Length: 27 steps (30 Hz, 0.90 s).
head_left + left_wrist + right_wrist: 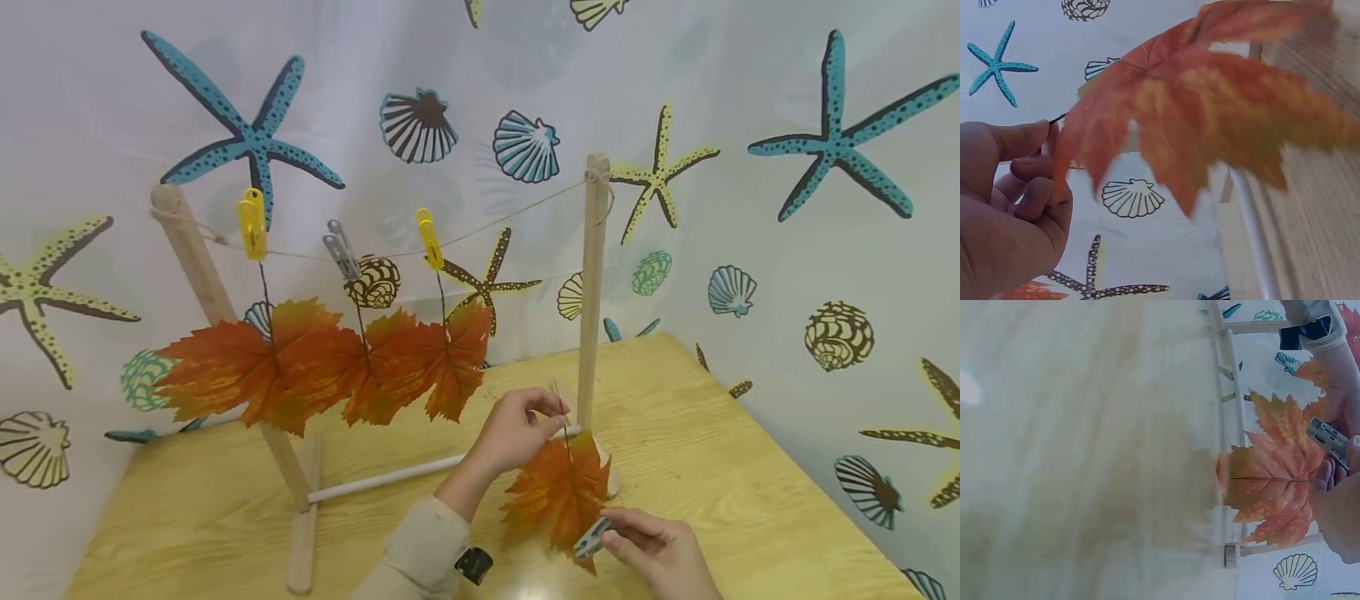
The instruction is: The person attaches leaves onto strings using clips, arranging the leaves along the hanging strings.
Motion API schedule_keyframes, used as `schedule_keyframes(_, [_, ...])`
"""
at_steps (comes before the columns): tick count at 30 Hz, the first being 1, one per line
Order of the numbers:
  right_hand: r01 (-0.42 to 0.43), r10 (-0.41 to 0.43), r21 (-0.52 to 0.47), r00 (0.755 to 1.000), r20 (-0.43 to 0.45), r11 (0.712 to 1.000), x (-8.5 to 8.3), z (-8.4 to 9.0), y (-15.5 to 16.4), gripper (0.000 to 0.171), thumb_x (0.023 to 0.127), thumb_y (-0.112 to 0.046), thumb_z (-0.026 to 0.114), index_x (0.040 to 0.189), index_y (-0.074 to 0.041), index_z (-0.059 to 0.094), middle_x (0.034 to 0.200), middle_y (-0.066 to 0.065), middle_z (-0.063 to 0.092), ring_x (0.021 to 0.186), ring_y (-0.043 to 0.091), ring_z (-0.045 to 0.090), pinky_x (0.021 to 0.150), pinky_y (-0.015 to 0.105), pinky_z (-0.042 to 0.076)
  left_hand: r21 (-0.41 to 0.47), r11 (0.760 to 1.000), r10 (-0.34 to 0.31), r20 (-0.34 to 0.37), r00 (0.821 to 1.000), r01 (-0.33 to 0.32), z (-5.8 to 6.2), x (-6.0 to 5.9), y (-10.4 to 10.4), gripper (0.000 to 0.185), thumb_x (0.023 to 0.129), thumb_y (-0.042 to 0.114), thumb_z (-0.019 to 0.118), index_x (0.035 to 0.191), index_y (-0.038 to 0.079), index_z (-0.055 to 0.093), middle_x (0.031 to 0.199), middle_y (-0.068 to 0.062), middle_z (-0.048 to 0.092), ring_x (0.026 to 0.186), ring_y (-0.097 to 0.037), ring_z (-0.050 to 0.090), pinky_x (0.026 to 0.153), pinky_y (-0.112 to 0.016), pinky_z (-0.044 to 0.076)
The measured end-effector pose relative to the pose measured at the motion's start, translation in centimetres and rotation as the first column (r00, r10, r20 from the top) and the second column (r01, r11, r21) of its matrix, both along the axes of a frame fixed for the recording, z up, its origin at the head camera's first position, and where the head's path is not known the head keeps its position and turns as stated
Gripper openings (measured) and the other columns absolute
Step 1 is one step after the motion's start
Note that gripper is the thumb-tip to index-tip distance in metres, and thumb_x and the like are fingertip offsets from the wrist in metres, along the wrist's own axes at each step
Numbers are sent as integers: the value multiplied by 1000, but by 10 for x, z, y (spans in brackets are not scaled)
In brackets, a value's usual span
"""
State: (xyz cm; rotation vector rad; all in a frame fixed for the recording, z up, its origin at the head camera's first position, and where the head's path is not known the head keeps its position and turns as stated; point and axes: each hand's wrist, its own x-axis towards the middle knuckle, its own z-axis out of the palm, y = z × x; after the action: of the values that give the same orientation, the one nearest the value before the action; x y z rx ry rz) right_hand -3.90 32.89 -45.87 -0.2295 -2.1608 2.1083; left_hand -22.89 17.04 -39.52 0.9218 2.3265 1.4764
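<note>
Nearest the lens, the left hand (517, 429) pinches the dark stem of an orange maple leaf (558, 492), which hangs just above the wooden table (712, 467) beside the rack's right post (592, 292). Right of it, the right hand (660, 554) grips a grey clothespin (591, 539) between curled fingers at the leaf's lower edge.

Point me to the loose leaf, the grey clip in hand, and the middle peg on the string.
loose leaf (558, 492), head view, middle of the blade.
grey clip (592, 538), head view, body of the clip.
middle peg (341, 249), head view, its grey body on the string.
</note>
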Motion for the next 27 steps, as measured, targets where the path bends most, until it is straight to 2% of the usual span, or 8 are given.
schedule_keyframes(4, [-30,32,64,999,-21,997,-5,9,0,44,93,-13,70,127,14,60,112,2,75,100,6,71,87,22,56,-31,999,9,-32,999,-10,8,5,-2,9,97,17,66,98,14,74,102,1,73,71,-13,50,66,-26,43])
schedule_keyframes(7, [6,-2,101,999,-39,995,-9,16,-2,40,93,-14,71,124,10,64,111,1,75,100,6,70,86,22,56,-41,999,17,-48,999,-19,11,7,-4,8,98,17,65,97,16,73,105,2,73,72,-12,50,67,-25,44])
schedule_keyframes(11, [46,-41,114,998,-48,992,-15,25,-5,38,92,-15,72,123,6,67,115,7,74,101,6,70,86,22,56,-34,999,26,-71,997,-29,15,7,-6,8,97,17,66,99,15,74,107,1,73,69,-13,50,65,-25,44])
schedule_keyframes(17, [17,-14,116,1000,-24,993,-24,35,-4,41,92,-18,72,127,3,66,124,19,69,105,6,69,89,23,55,-38,999,25,-80,997,-28,24,7,-5,7,97,17,66,98,18,74,108,2,73,72,-13,51,67,-26,45])
schedule_keyframes(23, [-18,25,168,999,-40,986,-34,46,-3,37,90,-23,75,122,-5,71,121,17,70,105,9,68,88,24,56,-44,998,32,-93,995,-36,35,4,-6,9,97,18,66,100,19,75,104,4,73,75,-15,52,69,-27,46])
schedule_keyframes(27, [-55,63,166,997,-46,985,-40,53,-3,37,89,-22,75,121,-3,71,121,19,70,103,10,68,87,24,56,-35,999,36,-102,994,-40,42,1,-7,10,97,17,66,101,17,75,103,2,73,79,-16,54,73,-29,46])
